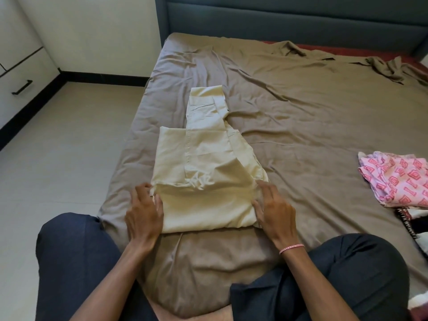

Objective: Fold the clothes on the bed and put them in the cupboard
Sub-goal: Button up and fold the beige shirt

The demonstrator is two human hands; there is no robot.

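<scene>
Bed (301, 107) with a creased brown sheet (324, 154) (pulled back at the far right, exposing a red mattress (347, 50)). Partly folded cream trousers (203, 177) lie near the left edge. A pink patterned garment (398, 179) lies at the right, beside a dark cloth (407, 216).

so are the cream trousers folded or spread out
Partly folded: the near end of the cream trousers is doubled over in layers between left hand and right hand; the far end lies flat.
</scene>
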